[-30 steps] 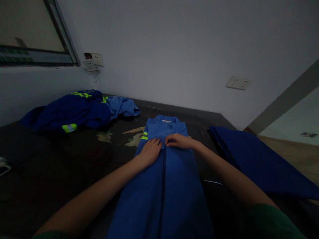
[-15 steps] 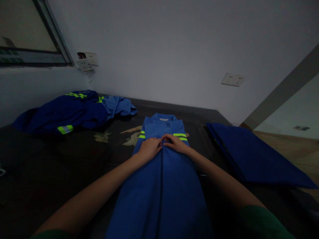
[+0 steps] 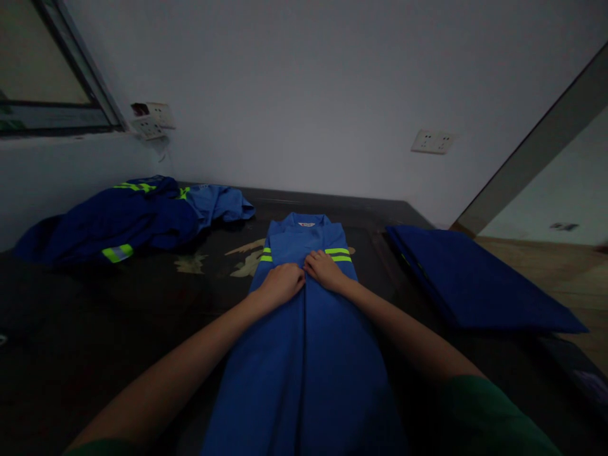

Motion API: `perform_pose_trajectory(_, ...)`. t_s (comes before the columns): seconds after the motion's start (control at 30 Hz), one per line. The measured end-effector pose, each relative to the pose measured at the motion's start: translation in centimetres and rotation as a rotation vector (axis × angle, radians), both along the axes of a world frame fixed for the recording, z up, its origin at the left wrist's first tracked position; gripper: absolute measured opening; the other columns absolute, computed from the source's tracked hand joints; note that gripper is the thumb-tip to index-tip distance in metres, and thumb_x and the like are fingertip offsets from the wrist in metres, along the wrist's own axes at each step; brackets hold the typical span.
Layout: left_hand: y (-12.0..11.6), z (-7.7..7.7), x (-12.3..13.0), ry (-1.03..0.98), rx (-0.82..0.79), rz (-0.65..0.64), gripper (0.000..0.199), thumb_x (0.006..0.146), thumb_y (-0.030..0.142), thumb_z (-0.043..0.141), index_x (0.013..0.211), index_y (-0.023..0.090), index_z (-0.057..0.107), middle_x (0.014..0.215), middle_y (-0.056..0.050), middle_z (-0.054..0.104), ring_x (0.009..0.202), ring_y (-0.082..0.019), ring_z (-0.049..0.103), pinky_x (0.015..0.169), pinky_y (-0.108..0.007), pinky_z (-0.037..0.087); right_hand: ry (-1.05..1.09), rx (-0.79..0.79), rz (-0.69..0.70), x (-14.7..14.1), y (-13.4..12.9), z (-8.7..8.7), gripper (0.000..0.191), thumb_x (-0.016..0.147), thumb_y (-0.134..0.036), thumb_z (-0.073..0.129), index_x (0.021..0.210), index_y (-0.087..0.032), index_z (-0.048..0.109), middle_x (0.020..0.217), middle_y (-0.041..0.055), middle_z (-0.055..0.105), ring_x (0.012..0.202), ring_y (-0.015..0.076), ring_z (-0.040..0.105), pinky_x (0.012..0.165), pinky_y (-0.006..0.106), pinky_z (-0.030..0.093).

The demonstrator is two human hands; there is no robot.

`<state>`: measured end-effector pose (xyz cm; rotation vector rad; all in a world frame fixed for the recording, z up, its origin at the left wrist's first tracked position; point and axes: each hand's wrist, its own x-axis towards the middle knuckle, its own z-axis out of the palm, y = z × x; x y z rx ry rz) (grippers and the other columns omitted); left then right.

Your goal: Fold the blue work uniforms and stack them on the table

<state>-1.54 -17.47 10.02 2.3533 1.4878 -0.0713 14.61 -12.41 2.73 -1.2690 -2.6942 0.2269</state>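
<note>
At the left, crumpled dark-blue clothing (image 3: 128, 218) is heaped on the tabletop (image 3: 166, 310), its soft cloth bunched into ridges and crossed by yellow-green bands. At its right end a lighter-blue fabric (image 3: 218, 201) is rumpled; whether it belongs to the same garment cannot be told. Pale leaf-like patterns (image 3: 247, 265) are seen next on the dark, smooth-looking tabletop.

In the middle, the left hand (image 3: 282, 282) is rested on a blue garment (image 3: 342, 348), its fingers curled in towards the centre line. The garment is laid lengthwise in a long, narrow, flat shape, with the collar (image 3: 308, 219) pointed at the wall (image 3: 285, 114) and the near end out of view. The cloth is judged light, limp and hardly fragile, with a little more stiffness at the collar. Its layers could be slid out of line if only the top one were pulled, so a hold is best taken at both side edges, through all layers. The right hand (image 3: 327, 269) is set just right of the centre line, fingers bent, close against the left; whether cloth is pinched by either cannot be told.

At the right, a dark-blue folded cloth (image 3: 479, 278) is laid flat, matte and straight-edged, with sharp corners.
</note>
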Motion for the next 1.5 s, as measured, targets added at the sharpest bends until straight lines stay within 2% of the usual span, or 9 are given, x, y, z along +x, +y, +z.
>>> perform_pose_trajectory(0.13,-0.9,-0.9,0.7,-0.022,0.17,0.051,0.03,0.094,0.032,0.043,0.11,0.014,0.062,0.106,-0.013,0.065,0.097,-0.026,0.062,0.082,-0.037,0.051,0.079,0.028,-0.05,0.1,-0.6,0.1,0.019,0.094,-0.021,0.045,0.1,-0.014,0.061,0.102,0.0122,0.061,0.097,0.0242,0.051,0.088,0.038,0.042)
perform_pose_trajectory(0.23,-1.3,-2.0,0.9,-0.059,0.279,-0.024,0.032,0.09,0.025,0.048,0.119,0.013,0.056,0.121,-0.014,0.058,0.114,-0.026,0.054,0.096,-0.039,0.045,0.253,-0.009,-0.126,0.9,0.0,0.4,0.023,0.095,-0.017,0.041,0.107,-0.014,0.061,0.107,0.0102,0.062,0.101,0.0213,0.053,0.092,0.034,0.042)
perform_pose_trajectory(0.4,-1.1,-3.8,0.4,-0.11,0.223,-0.159,0.048,0.091,0.019,0.041,0.138,0.015,0.043,0.147,-0.01,0.043,0.138,-0.023,0.034,0.116,-0.045,0.023,0.26,-0.071,-0.282,2.6,2.2,0.5,0.034,0.098,-0.021,0.037,0.123,-0.013,0.059,0.125,0.0122,0.059,0.118,0.0205,0.051,0.103,0.033,0.037)
perform_pose_trajectory(0.57,-1.2,-4.0,0.5,-0.039,0.094,-0.104,0.052,0.094,0.024,0.035,0.145,0.02,0.034,0.152,-0.007,0.037,0.142,-0.028,0.026,0.112,-0.062,0.02,0.002,-0.226,-0.313,2.2,3.9,-0.5,0.048,0.098,-0.04,0.037,0.14,-0.019,0.047,0.148,0.0123,0.041,0.135,0.0285,0.037,0.111,0.045,0.028)
perform_pose_trajectory(0.77,-1.3,-3.7,0.9,-0.003,0.093,-0.077,0.052,0.094,0.024,0.033,0.145,0.019,0.034,0.152,-0.008,0.036,0.142,-0.028,0.026,0.112,-0.062,0.02,-0.053,-0.352,-0.363,1.1,7.2,-1.7,0.058,0.097,-0.05,0.029,0.149,-0.024,0.03,0.157,0.007,0.023,0.144,0.0324,0.017,0.111,0.062,0.017)
perform_pose_trajectory(0.97,-1.3,-3.9,1.0,0.013,0.13,-0.087,0.052,0.095,0.025,0.034,0.146,0.021,0.034,0.152,-0.008,0.036,0.142,-0.029,0.025,0.112,-0.063,0.021,-0.001,-0.333,-0.391,0.6,9.3,-2.6,0.057,0.096,-0.053,0.034,0.148,-0.029,0.033,0.156,0.0071,0.026,0.144,0.0365,0.014,0.107,0.07,0.011)
perform_pose_trajectory(1.13,-1.4,-3.5,1.0,0.044,0.096,-0.072,0.052,0.095,0.028,0.035,0.147,0.022,0.032,0.154,-0.007,0.03,0.142,-0.028,0.027,0.113,-0.059,0.02,0.106,-0.226,-0.412,0.7,9.0,-2.8,0.052,0.096,-0.051,0.036,0.142,-0.027,0.043,0.155,0.0097,0.029,0.142,0.0331,0.022,0.108,0.067,0.018)
perform_pose_trajectory(1.33,-1.5,-2.6,0.8,0.062,-0.005,-0.111,0.058,0.096,0.035,0.032,0.15,0.015,0.024,0.157,-0.009,0.02,0.145,-0.027,0.018,0.116,-0.052,0.017,0.384,-0.024,-0.462,1.4,8.1,-1.1,0.039,0.095,-0.027,0.043,0.129,-0.014,0.057,0.146,0.0148,0.042,0.136,0.0215,0.037,0.112,0.041,0.03)
perform_pose_trajectory(1.5,-1.9,-3.3,0.6,0.051,0.039,-0.108,0.058,0.097,0.039,0.03,0.15,0.017,0.024,0.157,-0.009,0.02,0.145,-0.026,0.018,0.116,-0.052,0.014,0.431,-0.055,-0.301,2.8,2.7,1.8,0.037,0.092,-0.025,0.049,0.126,-0.013,0.059,0.142,0.0152,0.048,0.133,0.0228,0.042,0.111,0.041,0.032)
